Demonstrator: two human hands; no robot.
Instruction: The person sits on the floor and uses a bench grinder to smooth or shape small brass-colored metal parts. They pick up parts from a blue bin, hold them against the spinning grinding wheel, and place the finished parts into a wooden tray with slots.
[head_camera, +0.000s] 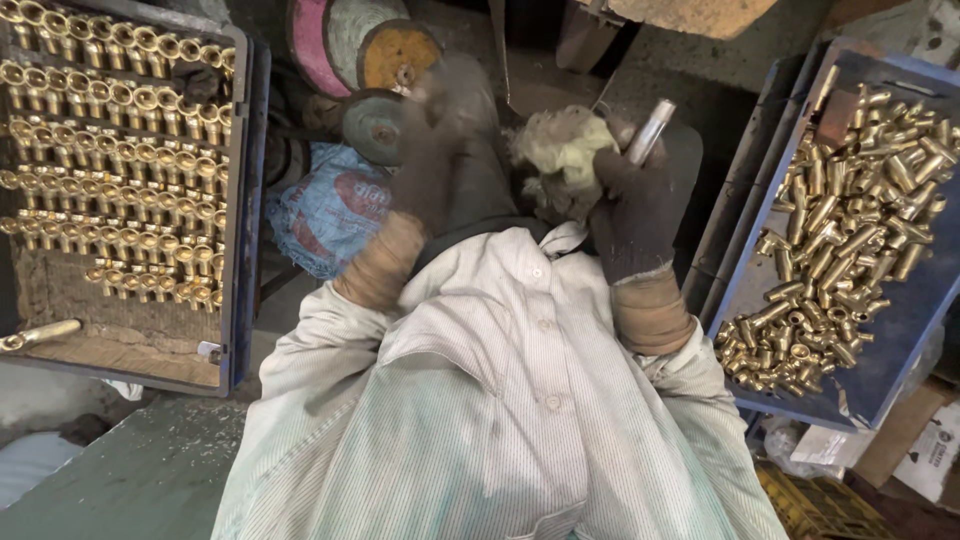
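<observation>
Here, right hand (636, 205) gripping metal tube (651, 130), left hand (440, 150) blurred

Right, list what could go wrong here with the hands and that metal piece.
The left hand is motion-blurred close to the round wheels, so the glove might catch. The right hand holds a silvery metal piece together with a fibre wad; loose fibres could snag too. The tray of loose brass fittings could spill if knocked.

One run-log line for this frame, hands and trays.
left hand: blurred, gloved | right hand: gloved, grips metal tube, wadding | left tray: brass rows | right tray: loose brass
</observation>
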